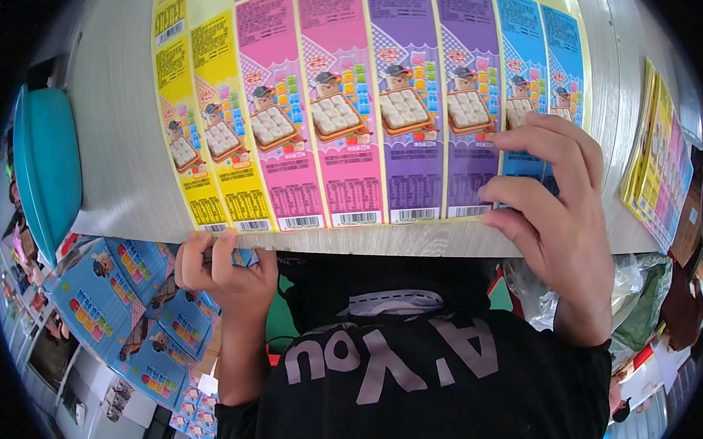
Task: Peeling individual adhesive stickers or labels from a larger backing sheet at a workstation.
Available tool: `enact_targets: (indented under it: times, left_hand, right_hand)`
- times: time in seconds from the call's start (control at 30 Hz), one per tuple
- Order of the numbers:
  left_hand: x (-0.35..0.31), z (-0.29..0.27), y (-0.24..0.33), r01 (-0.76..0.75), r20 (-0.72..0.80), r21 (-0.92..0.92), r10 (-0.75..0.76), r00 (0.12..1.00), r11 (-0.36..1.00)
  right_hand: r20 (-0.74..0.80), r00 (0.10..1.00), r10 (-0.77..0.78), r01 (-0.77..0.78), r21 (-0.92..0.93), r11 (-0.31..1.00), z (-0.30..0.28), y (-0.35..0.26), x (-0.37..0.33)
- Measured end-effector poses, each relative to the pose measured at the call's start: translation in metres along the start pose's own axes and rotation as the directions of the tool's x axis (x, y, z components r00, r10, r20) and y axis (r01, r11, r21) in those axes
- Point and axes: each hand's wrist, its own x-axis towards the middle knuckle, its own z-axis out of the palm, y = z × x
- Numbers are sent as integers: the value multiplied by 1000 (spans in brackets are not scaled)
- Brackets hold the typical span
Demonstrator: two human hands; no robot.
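A large printed sheet [355, 169] lies on the table before me, with upright strips in yellow, pink, purple and blue. Each strip shows a tray of white sweets and a barcode at its lower end. My left hand [228, 274] is at the table's front edge, its bent fingertips by the sheet's lower left corner and its thumb apart. Over the right part of the sheet, my right hand [556, 201] has curved, parted fingers, their tips near the last purple strip. It covers the lower part of the blue strips. Nothing shows held in either hand.
The pale table [124, 150] curves round the sheet. A teal basin [48, 168] stands at its left edge. A stack of similar sheets [655, 162] lies at the right edge. Blue printed cartons [130, 312] sit below left, and clear plastic bags [633, 287] below right.
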Motion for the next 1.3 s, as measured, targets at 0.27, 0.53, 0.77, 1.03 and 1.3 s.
enact_targets:
  times: [0.27,0.53,0.77,1.03,1.3]
  left_hand:
    - [0,-3,0,-6,61,-20,7,998,1000]
    - [-1,-2,0,5,50,-16,-5,999,1000]
    - [1,0,-2,-8,3,-36,8,1000,999]
    - [1,-7,-19,-52,9,-77,53,999,996]
    - [29,-28,-39,34,26,-186,-29,999,982]
  right_hand:
    - [-30,1000,5,-5,-14,1000,-7,19,-20]
    - [-113,991,75,-71,44,997,-10,34,-44]
    - [-19,1000,24,-23,60,998,-25,47,-50]
    - [105,994,8,-26,168,985,-37,50,-50]
    - [77,997,12,-29,226,974,-42,40,-48]
